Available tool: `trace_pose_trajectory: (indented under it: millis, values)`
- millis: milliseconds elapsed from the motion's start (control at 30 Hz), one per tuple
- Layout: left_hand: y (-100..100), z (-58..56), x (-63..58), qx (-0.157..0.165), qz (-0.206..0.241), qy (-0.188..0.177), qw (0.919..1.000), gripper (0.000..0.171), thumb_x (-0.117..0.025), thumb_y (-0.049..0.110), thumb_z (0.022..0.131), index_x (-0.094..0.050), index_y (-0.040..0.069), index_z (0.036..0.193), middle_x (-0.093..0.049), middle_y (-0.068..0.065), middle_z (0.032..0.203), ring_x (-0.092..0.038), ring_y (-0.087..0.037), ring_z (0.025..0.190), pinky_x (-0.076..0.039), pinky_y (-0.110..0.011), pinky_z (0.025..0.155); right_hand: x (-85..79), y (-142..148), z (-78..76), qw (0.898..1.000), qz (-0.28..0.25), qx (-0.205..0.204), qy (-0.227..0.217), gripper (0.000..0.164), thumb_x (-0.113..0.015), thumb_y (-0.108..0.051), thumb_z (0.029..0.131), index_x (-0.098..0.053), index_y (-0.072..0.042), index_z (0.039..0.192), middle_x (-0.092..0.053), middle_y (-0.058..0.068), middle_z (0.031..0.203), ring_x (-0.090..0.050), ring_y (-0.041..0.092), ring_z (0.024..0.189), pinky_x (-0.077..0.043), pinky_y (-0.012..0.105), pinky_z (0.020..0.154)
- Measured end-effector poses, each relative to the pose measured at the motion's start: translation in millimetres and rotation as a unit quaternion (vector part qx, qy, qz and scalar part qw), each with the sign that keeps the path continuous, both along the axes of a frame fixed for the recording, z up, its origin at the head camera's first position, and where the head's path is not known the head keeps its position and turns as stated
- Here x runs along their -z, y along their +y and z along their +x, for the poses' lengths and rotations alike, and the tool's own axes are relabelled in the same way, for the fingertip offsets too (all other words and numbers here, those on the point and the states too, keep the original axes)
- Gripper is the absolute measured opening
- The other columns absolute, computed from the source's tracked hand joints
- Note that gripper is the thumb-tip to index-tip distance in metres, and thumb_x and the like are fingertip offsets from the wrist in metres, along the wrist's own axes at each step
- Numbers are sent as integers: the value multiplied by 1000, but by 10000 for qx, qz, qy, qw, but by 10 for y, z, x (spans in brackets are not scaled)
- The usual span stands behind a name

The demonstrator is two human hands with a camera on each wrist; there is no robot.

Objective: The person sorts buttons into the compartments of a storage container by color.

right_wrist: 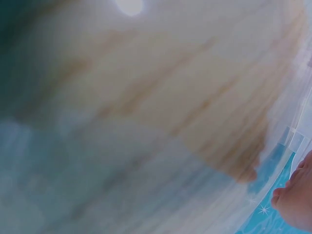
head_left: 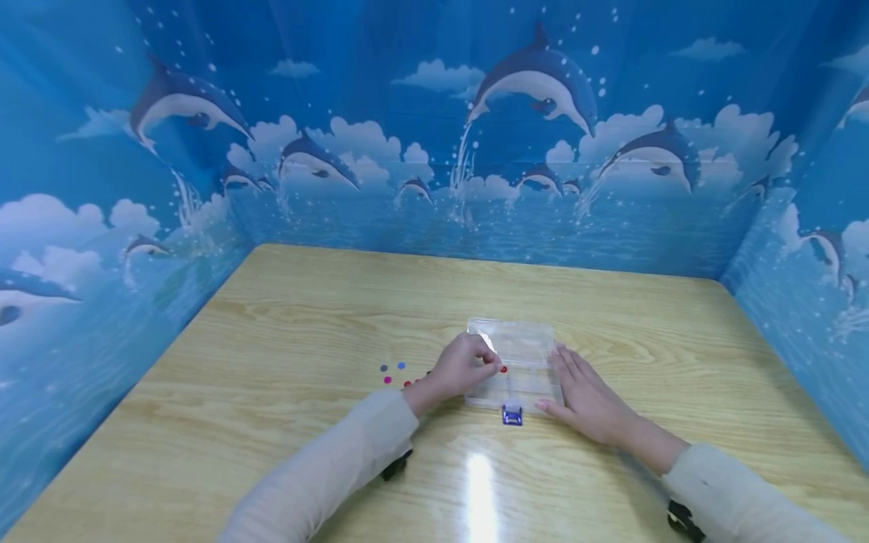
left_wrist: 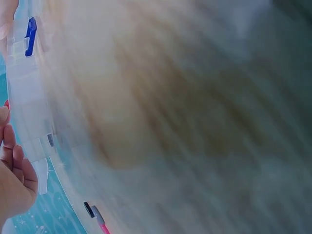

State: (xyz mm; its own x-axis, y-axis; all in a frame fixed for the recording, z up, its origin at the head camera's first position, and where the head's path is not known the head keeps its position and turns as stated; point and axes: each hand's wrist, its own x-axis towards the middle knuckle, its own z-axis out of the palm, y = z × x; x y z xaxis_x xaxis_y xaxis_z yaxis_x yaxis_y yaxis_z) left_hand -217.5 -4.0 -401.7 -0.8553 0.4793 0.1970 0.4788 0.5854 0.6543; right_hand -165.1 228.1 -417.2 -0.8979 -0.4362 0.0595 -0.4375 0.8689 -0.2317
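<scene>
A clear plastic compartment box (head_left: 487, 391) stands on the table with its see-through lid (head_left: 523, 343) raised at the back and a blue latch (head_left: 512, 415) at the front. Over the box's left part, my left hand (head_left: 465, 363) pinches a small red disc (head_left: 504, 369) between thumb and fingertips; a sliver of red also shows by the thumb in the left wrist view. My right hand (head_left: 591, 396) lies along the box's right side, fingers straight and touching its edge. In the right wrist view only part of that hand shows at the right border.
Left of the box, partly behind my left wrist, several small coloured discs lie on the table: a grey one (head_left: 384, 368), a blue one (head_left: 401, 365), a pink one (head_left: 388, 380) and a red one (head_left: 407, 384). Dolphin-printed curtains (head_left: 434, 204) surround the wooden table (head_left: 326, 302).
</scene>
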Motion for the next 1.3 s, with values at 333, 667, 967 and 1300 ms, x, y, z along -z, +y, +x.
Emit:
trace_pose_trajectory:
  millis: [333,667,967,1300]
  values:
    - [15,-7,14,-52,-29,20,10000,5,-71,14,81,-74,9,81,-66,0,77,-52,-11,76,-40,-19,73,3,-1,-1,10000,28,-52,79,83,-50,-47,91,-19,13,140,-15,31,149,-18,45,138,-18,54,111]
    - [-3,-6,30,-114,117,37,9999,6,-72,15,80,-74,9,82,-67,-1,79,-53,-10,76,-41,-19,74,7,-12,1,10000,12,-4,-41,84,-49,-47,91,-18,12,141,-13,30,150,-16,44,138,-17,54,111]
    - [-81,-12,-40,-175,322,-238,9990,6,-70,15,81,-73,10,84,-66,1,82,-55,-12,82,-43,-22,80,4,-10,7,10000,59,-1,-47,84,-48,-48,91,-17,13,141,-13,30,150,-16,45,138,-17,54,111]
    - [-157,36,-51,-35,366,-201,9991,7,-71,16,80,-73,11,85,-65,2,80,-53,-10,81,-41,-22,80,-5,0,9,10000,62,-1,-25,84,-48,-48,91,-17,13,141,-13,30,150,-16,45,138,-17,54,111]
